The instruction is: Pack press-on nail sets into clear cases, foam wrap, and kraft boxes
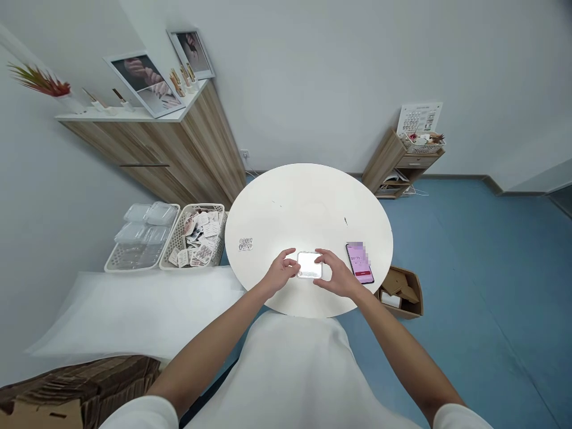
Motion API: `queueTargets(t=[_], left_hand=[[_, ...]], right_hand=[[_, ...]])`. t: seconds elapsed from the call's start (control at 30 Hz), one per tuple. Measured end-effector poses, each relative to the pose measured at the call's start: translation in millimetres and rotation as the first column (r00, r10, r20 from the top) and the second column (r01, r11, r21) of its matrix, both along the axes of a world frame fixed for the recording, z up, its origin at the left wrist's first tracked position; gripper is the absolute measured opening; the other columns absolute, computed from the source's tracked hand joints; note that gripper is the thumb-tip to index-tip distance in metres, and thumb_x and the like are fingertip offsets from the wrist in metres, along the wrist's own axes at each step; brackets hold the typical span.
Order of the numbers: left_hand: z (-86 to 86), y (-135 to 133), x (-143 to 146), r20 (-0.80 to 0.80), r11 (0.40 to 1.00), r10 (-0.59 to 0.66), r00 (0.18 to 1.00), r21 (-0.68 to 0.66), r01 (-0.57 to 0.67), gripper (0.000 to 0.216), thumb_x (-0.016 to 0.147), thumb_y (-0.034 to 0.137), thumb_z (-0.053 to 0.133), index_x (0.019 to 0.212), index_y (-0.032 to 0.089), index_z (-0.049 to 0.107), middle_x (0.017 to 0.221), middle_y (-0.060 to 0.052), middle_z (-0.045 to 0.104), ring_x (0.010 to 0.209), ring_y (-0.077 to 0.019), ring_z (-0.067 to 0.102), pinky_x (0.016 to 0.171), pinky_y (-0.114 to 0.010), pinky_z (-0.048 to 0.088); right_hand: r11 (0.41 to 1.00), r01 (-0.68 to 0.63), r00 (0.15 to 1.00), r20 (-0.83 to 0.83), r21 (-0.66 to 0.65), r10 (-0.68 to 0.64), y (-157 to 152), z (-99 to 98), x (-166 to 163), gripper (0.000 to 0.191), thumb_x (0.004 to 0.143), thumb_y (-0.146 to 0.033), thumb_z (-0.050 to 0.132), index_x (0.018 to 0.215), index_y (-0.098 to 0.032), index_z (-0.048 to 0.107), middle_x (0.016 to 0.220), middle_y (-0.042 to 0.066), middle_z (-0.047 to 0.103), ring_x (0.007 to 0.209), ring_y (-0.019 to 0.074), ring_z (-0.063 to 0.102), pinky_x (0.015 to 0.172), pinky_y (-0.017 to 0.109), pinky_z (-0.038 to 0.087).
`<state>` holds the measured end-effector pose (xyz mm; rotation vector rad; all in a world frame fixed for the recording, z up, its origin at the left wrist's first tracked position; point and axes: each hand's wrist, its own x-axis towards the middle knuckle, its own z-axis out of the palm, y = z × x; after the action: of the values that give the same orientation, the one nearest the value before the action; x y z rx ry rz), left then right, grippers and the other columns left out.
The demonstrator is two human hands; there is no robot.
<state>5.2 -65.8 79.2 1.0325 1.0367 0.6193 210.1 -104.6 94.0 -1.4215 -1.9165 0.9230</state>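
Note:
A small, flat, clear rectangular plastic box [309, 263] is between my hands over the near part of the round white table [308, 202]. Glare whitens its top, so its contents cannot be made out. At its left edge, my left hand [280, 271] grips with thumb and fingertips, the index finger stretched out above. My right hand [337, 275] holds the right side, index finger on the upper corner and thumb near the lower one. To the right lies a phone [360, 263] with a pink timer screen. A small sheet of oval pieces [245, 244] lies on the left.
A small dark pen-like item [345, 221] lies on the table. Left stand a basket of printed cards [222, 238] and a basket of clear boxes [111, 262]. White sheeting [147, 310] lies nearer me. A cardboard bin [417, 298] sits by the table's right edge.

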Motion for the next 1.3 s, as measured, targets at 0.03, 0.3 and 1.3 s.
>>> queueTargets(t=[0.03,0.3,1.3], left_hand=[[-1.1,-1.2,-1.5,-0.011,1.000,-0.002,1.000,0.011,0.002,0.064,0.069,0.036,0.064,0.125,0.024,0.036,0.099,-0.007,0.058,0.078,-0.0139,0.060,0.078,-0.035,0.044],[6.6,3.4,-1.0,-0.173,0.926,-0.187,0.967,0.299,0.232,0.097,0.043,0.026,0.080,0.128,0.030,0.035,0.120,-0.009,0.047,0.089,-0.0189,0.055,0.083,-0.038,0.042],[-2.5,-21.1,27.6,0.355,0.994,-0.041,0.934,0.107,0.003,0.074,0.052,0.018,0.078,0.119,0.022,0.045,0.109,-0.011,0.054,0.091,-0.0202,0.057,0.080,-0.039,0.047]], right_hand=[[1.000,0.009,1.000,0.001,0.004,-0.009,-1.1,-0.4,-0.2,0.040,0.060,-0.025,0.067,0.097,-0.025,0.051,0.128,0.009,0.042,0.116,0.0250,0.042,0.090,0.044,0.039],[0.994,0.088,0.994,-0.073,0.071,-0.083,-6.3,1.7,1.8,0.040,0.058,-0.026,0.066,0.093,-0.025,0.048,0.119,0.008,0.048,0.112,0.0254,0.046,0.088,0.040,0.039],[0.977,-0.059,0.995,-0.062,0.204,0.073,4.4,-4.4,5.1,0.047,0.059,-0.030,0.062,0.102,-0.022,0.044,0.099,0.007,0.053,0.088,0.0217,0.052,0.072,0.036,0.044]])
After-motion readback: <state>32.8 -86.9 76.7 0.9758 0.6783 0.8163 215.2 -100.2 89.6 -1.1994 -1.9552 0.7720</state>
